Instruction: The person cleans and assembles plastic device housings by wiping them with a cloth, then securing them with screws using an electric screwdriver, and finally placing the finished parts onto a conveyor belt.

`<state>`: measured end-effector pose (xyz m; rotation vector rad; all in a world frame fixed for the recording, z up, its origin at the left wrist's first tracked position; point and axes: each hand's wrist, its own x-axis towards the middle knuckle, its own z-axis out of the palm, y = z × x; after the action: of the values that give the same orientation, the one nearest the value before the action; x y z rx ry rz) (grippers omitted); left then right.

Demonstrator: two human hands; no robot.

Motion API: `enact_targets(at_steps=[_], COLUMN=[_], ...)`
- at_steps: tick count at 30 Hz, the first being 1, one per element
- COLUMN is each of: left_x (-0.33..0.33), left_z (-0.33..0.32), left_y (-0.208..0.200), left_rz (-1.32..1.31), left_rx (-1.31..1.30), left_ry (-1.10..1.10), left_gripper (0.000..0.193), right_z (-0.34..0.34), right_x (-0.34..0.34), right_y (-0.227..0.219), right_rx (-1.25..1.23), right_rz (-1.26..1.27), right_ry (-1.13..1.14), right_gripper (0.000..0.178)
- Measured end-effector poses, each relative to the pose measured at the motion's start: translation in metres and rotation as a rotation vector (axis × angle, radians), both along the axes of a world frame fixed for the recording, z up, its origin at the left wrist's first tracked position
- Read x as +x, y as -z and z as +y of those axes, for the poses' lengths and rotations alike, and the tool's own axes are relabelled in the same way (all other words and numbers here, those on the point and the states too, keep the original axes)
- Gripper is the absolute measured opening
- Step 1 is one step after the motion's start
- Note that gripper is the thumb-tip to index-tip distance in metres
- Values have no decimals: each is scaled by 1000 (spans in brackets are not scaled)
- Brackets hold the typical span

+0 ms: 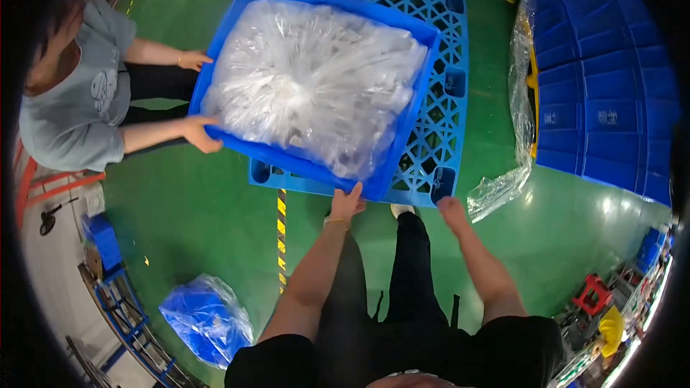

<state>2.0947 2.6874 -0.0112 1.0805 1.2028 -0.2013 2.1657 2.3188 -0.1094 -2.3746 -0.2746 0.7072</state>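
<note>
A large shallow blue crate (325, 185) is lined with a clear plastic bag (309, 86), gathered toward its middle; what the bag holds cannot be made out. My left hand (348, 203) grips the crate's near rim, close to its near right corner. My right hand (452, 213) is apart from the crate, by the near right corner of the light blue plastic pallet (431, 126). Its fingers point down and are too blurred to read. On the left, a co-worker's two hands, one farther (194, 60) and one nearer (203, 134), hold the crate's left side.
Tall stacked blue crates (600, 93) stand at the right, with loose clear wrap (521, 129) trailing onto the green floor. A plastic-wrapped blue bundle (208, 321) lies at the lower left. Black-and-yellow tape (281, 237) marks the floor. A red stool (592, 294) stands lower right.
</note>
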Motion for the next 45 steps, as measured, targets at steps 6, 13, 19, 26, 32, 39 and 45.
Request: enact_targets(at_steps=[6, 13, 19, 26, 32, 39, 45], left_x=[-100, -180, -259, -298, -301, -150, -49], left_z=[145, 260, 217, 144, 103, 21, -34], left_y=[-17, -43, -59, -9, -23, -8, -16], left_rz=[-68, 179, 253, 254, 371, 93, 357], left_rx=[921, 968, 689, 414, 290, 386, 517], left_ry=[802, 799, 852, 962, 850, 1037, 1193], left_gripper=[33, 28, 20, 28, 33, 17, 34], right_z=[187, 383, 434, 469, 412, 141, 28], right_x=[-143, -83, -73, 40, 8, -46, -30], right_y=[-58, -76, -84, -48, -133, -16, -3], right_rx=[422, 1147, 1107, 1683, 974, 714, 335], right_rz=[1027, 1113, 1166, 1113, 1240, 1070, 611], right_ry=[681, 1280, 1329, 999, 251, 662, 419], right_gripper=[49, 50, 43, 38, 39, 31, 21])
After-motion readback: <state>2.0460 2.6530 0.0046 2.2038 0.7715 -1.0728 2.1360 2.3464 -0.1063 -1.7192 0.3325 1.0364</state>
